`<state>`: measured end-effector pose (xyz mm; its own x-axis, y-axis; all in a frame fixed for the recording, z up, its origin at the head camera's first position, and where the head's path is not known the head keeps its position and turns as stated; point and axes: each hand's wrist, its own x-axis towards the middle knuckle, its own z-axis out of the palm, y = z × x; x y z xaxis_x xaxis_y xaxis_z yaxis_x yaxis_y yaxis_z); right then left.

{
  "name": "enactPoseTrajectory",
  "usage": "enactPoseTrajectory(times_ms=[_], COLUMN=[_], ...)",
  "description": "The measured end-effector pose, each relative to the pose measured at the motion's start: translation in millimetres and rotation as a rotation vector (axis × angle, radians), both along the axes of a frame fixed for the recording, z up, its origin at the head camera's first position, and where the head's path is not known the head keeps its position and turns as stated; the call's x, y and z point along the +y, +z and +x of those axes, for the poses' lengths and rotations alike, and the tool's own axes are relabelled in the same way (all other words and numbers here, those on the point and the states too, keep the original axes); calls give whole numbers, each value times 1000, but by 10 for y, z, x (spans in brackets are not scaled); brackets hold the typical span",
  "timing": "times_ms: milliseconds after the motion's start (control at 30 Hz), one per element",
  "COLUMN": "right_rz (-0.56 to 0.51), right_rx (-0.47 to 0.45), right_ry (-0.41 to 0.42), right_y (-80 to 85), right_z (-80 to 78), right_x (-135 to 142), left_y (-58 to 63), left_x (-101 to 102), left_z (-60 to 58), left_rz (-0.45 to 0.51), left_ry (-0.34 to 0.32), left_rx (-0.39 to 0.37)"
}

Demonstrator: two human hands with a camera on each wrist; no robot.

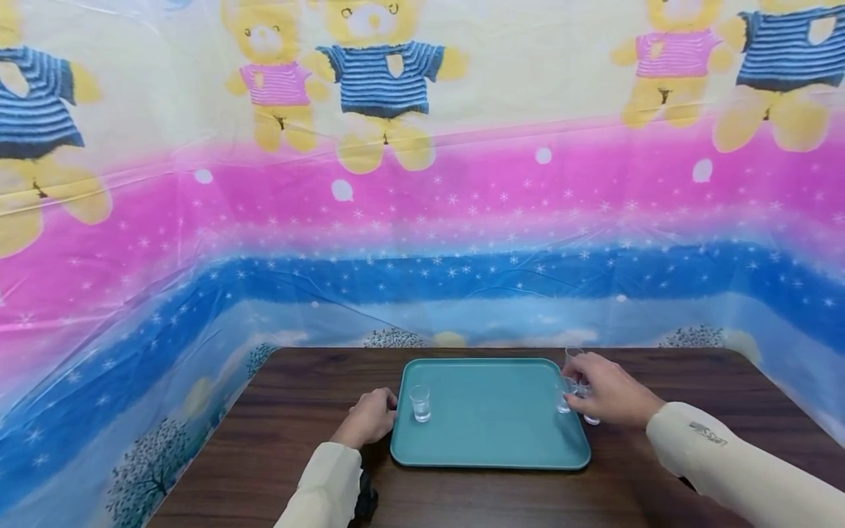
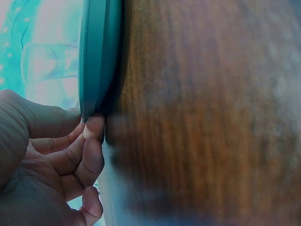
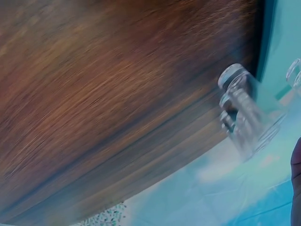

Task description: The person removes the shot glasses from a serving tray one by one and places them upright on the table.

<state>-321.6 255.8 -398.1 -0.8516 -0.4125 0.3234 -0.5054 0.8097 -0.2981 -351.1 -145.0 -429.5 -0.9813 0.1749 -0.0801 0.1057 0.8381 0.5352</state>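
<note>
A green rectangular tray point(image 1: 488, 440) lies on the table. At its left edge my left hand point(image 1: 372, 416) pinches the rim between thumb point(image 2: 56, 123) and curled fingers. A small clear shot glass point(image 1: 420, 405) stands upright on the tray's left part. My right hand point(image 1: 610, 389) is over the tray's right edge, thumb and forefinger around another clear shot glass point(image 1: 563, 396). Several more clear shot glasses point(image 3: 249, 113) stand on the table just right of the tray, partly hidden by my right hand in the head view.
The dark wood-grain table point(image 1: 297, 385) reaches back to a hanging printed cloth point(image 1: 422, 279) with teddy bears and snowflakes, which also closes off both sides. Bare wood shows in front of the tray and to its left and right.
</note>
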Motion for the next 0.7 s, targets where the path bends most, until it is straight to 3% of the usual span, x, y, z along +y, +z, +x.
enactPoseTrajectory(times_ms=[433, 700], right_rz=[14, 28], right_rx=[35, 54], right_ry=[-6, -2], right_y=[1, -79], right_z=[146, 250], right_x=[222, 337], left_y=[-27, -30], left_x=[-17, -9], left_z=[-6, -9], left_rz=[21, 19], left_ry=[-18, -16], left_rx=[11, 11])
